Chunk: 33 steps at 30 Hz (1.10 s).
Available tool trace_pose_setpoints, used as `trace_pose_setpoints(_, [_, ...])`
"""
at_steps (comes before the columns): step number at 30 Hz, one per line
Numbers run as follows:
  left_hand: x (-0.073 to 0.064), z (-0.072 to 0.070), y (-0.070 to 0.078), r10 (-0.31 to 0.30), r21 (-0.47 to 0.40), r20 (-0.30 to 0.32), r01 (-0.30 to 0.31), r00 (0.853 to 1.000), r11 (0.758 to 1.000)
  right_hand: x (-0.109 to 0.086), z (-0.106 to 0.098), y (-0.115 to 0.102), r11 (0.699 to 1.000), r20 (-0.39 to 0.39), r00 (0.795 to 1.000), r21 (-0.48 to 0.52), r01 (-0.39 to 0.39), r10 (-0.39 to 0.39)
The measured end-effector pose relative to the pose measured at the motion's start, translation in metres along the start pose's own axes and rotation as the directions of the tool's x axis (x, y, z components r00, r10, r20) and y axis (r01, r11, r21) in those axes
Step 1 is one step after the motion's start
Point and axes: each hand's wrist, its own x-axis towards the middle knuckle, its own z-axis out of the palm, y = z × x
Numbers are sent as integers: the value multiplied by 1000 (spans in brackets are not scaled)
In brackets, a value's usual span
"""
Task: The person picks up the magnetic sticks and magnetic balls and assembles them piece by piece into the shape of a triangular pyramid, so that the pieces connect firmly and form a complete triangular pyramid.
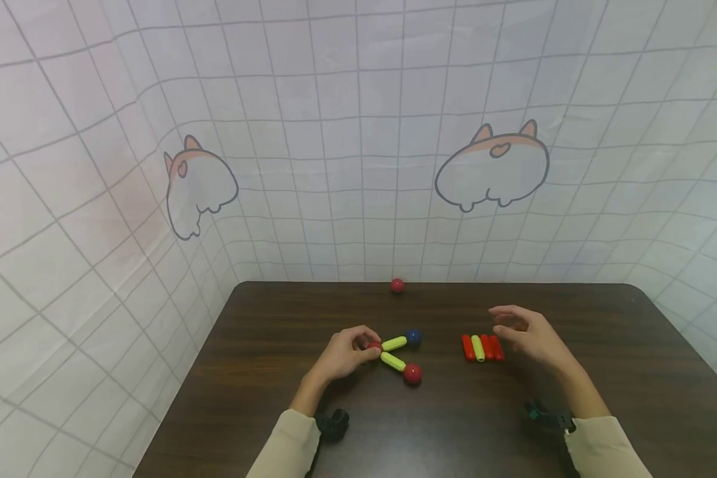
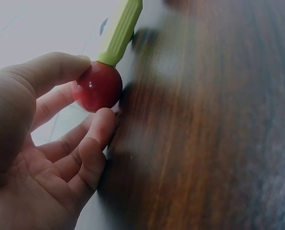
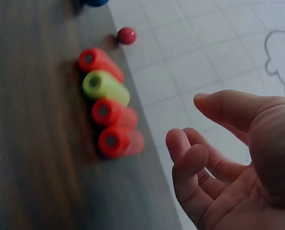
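Thumb and fingertips of the left hand (image 1: 346,353) pinched a red ball (image 2: 98,87) at the left point of a V of two yellow sticks (image 1: 394,343); in the head view the fingers hid part of that ball. The far stick ran right to a blue ball (image 1: 413,338), the near one to a second red ball (image 1: 412,374). From the left wrist only one stick showed plainly, its other end cut off at the top edge. Farther right, three red sticks (image 1: 469,348) and a yellow one (image 1: 478,348) lay side by side on the dark table (image 1: 454,425). The right hand (image 1: 532,335) hung just beside the row's right end, its thumb and bent fingers well parted, with nothing between them. In the right wrist view the row looked blurred and the blue ball was mostly cut off. A third red ball (image 1: 397,285) sat at the table's far edge, before a checked cloth (image 1: 334,99). Sleeves (image 1: 289,441) ran out of the head view at the near side.
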Motion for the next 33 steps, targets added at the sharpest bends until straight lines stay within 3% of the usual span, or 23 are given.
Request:
trace_pose_setpoints(14, [0, 0, -2, -7, -9, 6, 8, 1000, 1000, -4, 5, 22, 995, 83, 993, -70, -72, 78])
trace_pose_setpoints(33, [1, 0, -3, -6, -15, 6, 6, 1000, 1000, -4, 3, 25, 979, 36, 992, -172, -111, 119])
